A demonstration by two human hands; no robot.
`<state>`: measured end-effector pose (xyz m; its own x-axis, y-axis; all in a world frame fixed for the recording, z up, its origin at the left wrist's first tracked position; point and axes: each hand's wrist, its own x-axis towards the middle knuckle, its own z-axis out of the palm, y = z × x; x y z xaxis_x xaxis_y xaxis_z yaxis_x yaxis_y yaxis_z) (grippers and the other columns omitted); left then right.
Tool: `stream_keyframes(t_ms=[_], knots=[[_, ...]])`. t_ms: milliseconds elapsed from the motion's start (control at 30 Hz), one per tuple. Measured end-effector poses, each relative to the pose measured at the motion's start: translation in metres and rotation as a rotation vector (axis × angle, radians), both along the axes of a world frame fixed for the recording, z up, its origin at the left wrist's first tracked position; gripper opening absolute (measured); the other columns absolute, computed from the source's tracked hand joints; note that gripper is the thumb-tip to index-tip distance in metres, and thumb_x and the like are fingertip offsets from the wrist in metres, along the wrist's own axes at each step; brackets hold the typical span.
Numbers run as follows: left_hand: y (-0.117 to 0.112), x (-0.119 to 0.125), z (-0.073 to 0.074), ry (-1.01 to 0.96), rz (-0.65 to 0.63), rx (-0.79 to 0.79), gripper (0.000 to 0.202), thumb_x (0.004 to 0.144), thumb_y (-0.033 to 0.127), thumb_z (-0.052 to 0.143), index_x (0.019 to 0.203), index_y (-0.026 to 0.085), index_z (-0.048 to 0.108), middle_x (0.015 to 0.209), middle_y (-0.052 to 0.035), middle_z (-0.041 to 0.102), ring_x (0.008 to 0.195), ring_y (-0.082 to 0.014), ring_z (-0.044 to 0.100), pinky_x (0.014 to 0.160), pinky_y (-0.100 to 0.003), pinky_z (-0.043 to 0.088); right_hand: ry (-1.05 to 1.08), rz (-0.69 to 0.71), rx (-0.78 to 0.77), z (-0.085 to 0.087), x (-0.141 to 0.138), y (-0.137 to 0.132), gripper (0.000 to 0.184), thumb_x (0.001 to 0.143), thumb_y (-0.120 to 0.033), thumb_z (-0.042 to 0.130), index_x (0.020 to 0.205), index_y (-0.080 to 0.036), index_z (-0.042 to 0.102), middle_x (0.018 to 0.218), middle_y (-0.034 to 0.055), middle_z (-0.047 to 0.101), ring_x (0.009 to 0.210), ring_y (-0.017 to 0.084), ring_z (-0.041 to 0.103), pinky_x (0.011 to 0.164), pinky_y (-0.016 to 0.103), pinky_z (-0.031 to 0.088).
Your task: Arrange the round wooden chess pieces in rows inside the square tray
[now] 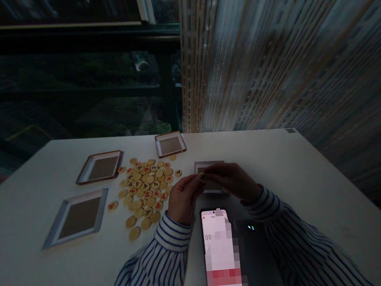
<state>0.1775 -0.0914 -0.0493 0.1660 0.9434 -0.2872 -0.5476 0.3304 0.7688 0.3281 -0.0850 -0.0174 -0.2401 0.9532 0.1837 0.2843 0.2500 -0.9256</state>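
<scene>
Your left hand [182, 199] and right hand [234, 181] meet at frame centre over the white table [314, 185], fingertips pinched together on one game piece [202, 175]. The pile of pieces [146, 187] lies left of centre among shallow trays [101, 167]. A lit phone [219, 247] sits lower centre. The room is dim, with a dark window [72, 82] upper left and a curtain [285, 50] upper right.
</scene>
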Motion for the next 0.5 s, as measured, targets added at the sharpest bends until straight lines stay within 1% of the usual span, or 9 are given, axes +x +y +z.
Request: stream_keyframes(t_ms=[233,400,500], knots=[[-0.0010,-0.0002,0.0023,-0.001,-0.009,-0.010,0.028,0.057,0.025,0.075,0.082,0.015,0.066,0.072,-0.0024,0.068,0.062,-0.0090,0.061,0.057,-0.018,0.047,-0.088,-0.067,0.072,0.0015,-0.0004,-0.0003,0.021,0.078,-0.033,0.058,0.084,-0.016,0.068,0.077,0.0041,0.067,0.071,0.014,0.061,0.061,0.024,0.048],[-0.0006,0.0002,0.0032,-0.018,-0.001,-0.032,0.031,0.055,0.024,0.076,0.082,0.014,0.067,0.072,-0.0026,0.068,0.061,-0.0089,0.062,0.057,-0.018,0.047,-0.159,-0.042,0.105,0.0030,0.0000,-0.0015,0.021,0.080,-0.032,0.055,0.086,-0.016,0.068,0.075,0.0032,0.067,0.068,0.012,0.059,0.059,0.023,0.046],[0.0006,0.0006,0.0015,-0.028,0.003,-0.022,0.028,0.056,0.023,0.076,0.081,0.015,0.067,0.073,-0.0018,0.069,0.063,-0.0088,0.062,0.058,-0.017,0.048,-0.197,-0.014,0.151,0.0025,0.0010,-0.0019,0.021,0.079,-0.030,0.057,0.090,-0.015,0.066,0.077,0.0037,0.067,0.065,0.011,0.057,0.059,0.023,0.045]])
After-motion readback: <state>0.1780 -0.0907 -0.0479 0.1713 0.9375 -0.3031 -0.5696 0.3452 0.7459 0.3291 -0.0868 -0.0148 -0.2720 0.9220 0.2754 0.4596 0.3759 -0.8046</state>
